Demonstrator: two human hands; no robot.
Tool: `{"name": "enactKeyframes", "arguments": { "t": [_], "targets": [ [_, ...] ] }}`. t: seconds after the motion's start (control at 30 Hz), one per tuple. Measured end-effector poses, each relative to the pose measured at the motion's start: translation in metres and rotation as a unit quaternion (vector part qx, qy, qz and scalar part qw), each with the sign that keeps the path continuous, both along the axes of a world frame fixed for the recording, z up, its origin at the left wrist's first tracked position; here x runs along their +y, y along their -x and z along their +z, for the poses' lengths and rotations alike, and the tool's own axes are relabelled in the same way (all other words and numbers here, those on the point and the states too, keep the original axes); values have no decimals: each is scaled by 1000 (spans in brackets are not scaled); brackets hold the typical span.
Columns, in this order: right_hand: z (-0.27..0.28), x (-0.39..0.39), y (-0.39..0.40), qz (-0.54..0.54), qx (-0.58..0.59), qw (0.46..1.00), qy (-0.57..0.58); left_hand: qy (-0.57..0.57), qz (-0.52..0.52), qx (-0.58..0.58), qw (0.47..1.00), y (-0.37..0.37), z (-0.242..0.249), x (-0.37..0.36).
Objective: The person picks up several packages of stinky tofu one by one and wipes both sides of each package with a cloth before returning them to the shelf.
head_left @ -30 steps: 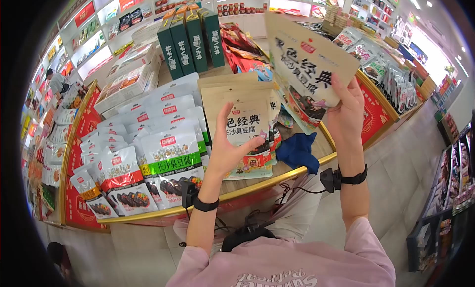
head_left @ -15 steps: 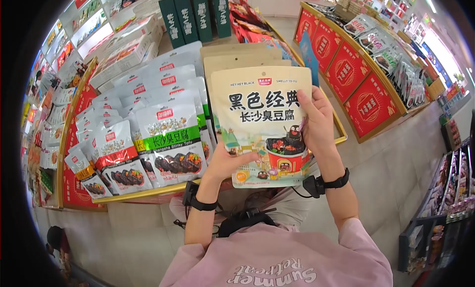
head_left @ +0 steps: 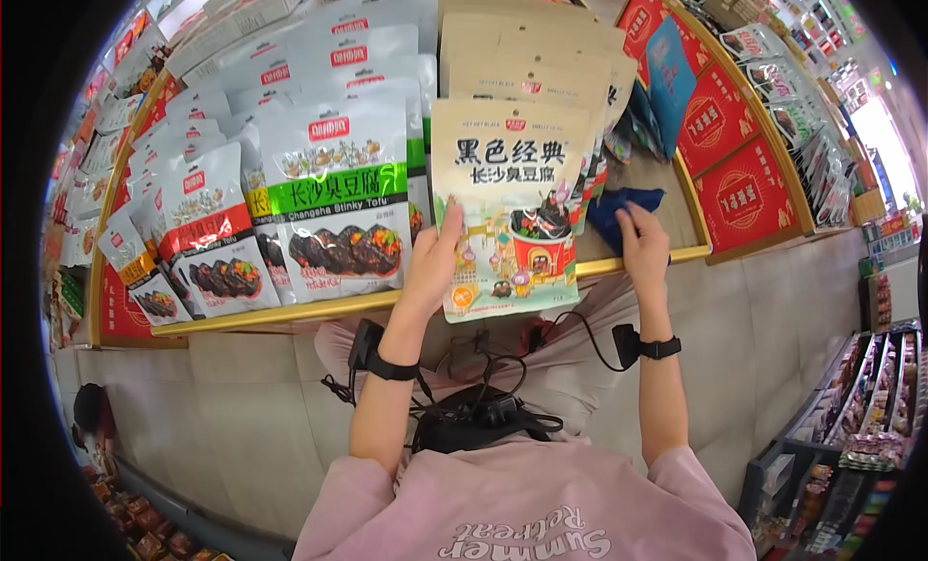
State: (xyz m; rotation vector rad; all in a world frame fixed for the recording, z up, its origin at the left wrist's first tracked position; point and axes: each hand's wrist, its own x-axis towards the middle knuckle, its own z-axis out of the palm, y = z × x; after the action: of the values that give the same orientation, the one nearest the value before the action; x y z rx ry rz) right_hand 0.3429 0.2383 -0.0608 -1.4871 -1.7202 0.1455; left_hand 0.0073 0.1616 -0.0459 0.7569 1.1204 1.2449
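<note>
A cream tofu pouch [head_left: 512,213] stands upright at the front of a row of matching pouches [head_left: 527,39]. My left hand [head_left: 437,261] grips its left edge, thumb on the front. To the right, my right hand [head_left: 642,247] pinches a dark blue cloth-like item [head_left: 619,213] over the wooden bin floor, inside the gold front edge [head_left: 677,256]. Silver pouches with a green band [head_left: 333,199] stand just left of my left hand. Behind the blue item are some dark packets [head_left: 638,126], partly hidden.
More silver pouches [head_left: 208,232] fill the bin's left side. A light blue panel [head_left: 665,83] rises at its right. Beyond is a red display stand [head_left: 739,199] with packets. Dark shelving [head_left: 773,474] stands at lower right. A person [head_left: 92,411] is at far left.
The cream pouch has gone down and away from me, against its row. My right hand has let go of it and moved right, onto the blue item. The view has shifted closer to the bin.
</note>
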Motion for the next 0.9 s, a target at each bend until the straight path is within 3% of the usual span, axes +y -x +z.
{"name": "enactKeyframes", "arguments": {
  "t": [0.1, 0.17, 0.2, 0.27, 0.37, 0.4, 0.43, 0.5, 0.53, 0.57, 0.63, 0.7, 0.77, 0.83, 0.9],
  "targets": [
    [10, -9, -7, -24, 325, 944, 42, 15, 32, -57, 998, -5, 16, -3],
    [39, -26, 6, 19, 595, 804, 1, 8, 31, -64, 997, -4, 19, -5],
    [53, -38, 11, 19, 594, 804, 3, -1, 28, -72, 997, -4, 20, -5],
    [70, -64, 18, 96, 712, 695, 1, -15, 25, -73, 997, -4, 20, -5],
    [64, -85, 25, 144, 725, 673, -38, -18, 23, -77, 997, -3, 17, -3],
    [61, -90, 30, 286, 716, 636, -21, -17, 16, -89, 996, -4, 21, -4],
    [57, -88, 36, 285, 719, 634, -21, -16, 16, -85, 996, -3, 20, -4],
    [55, -78, 66, 281, 435, 855, 7, -18, -8, -111, 994, 0, 18, -4],
    [53, -67, 79, 263, 200, 943, -32, -13, 1, -108, 994, -1, 18, -4],
    [51, -57, 94, 228, -49, 970, -70, -12, 0, -105, 994, 0, 17, -5],
    [37, -48, 136, 177, -199, 961, -74, -6, 4, -89, 996, 0, 15, -2],
    [35, -46, 148, 165, -143, 975, -33, 11, 9, -71, 997, 2, 16, 3],
    [33, -41, 149, 169, -177, 970, -6, 52, 29, -137, 989, 2, 27, 0],
    [42, -35, 154, 171, -156, 973, 2, 17, 54, -131, 990, 0, 13, 4],
    [44, -18, 157, 133, -196, 971, -27, 13, -5, -136, 991, 12, -12, 8]
  ]
}}
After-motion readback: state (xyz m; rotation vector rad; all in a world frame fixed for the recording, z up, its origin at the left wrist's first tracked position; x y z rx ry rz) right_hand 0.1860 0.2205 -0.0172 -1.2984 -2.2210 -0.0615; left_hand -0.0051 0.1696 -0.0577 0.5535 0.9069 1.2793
